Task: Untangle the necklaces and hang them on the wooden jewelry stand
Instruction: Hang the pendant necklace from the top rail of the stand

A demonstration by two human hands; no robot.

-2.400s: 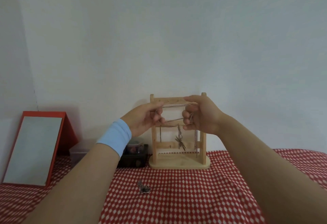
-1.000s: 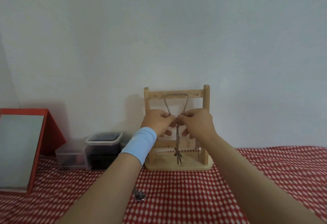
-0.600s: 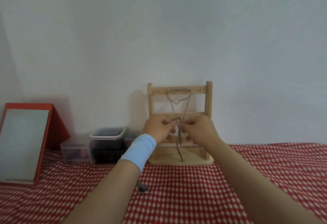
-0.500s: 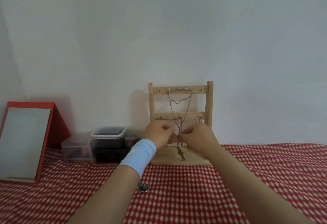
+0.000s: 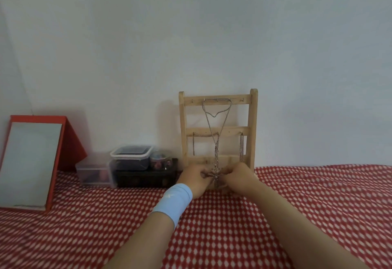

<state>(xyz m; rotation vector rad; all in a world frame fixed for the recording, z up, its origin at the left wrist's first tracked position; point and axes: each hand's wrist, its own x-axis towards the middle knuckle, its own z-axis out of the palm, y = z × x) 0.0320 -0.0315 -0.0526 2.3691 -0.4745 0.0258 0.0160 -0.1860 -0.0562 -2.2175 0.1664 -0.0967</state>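
The wooden jewelry stand (image 5: pixel 253 120) stands against the wall on the red checked cloth. A silver chain necklace (image 5: pixel 216 139) hangs from hooks on its top bar down to a cross pendant (image 5: pixel 216 175) near the base. My left hand (image 5: pixel 195 180), with a blue wristband, and my right hand (image 5: pixel 238 178) meet in front of the stand's base and pinch the pendant from either side. Two shorter chains (image 5: pixel 241 149) hang from the middle bar. The stand's base is hidden behind my hands.
A red-framed mirror (image 5: pixel 29 163) leans at the left. Clear plastic boxes (image 5: pixel 130 158) and a dark box (image 5: pixel 146 178) sit left of the stand. The red checked cloth (image 5: pixel 318 205) covers the table.
Both hands slid down the hanging necklace from the middle bar to the pendant near the base. The small tangled piece on the cloth is now hidden by my left arm.
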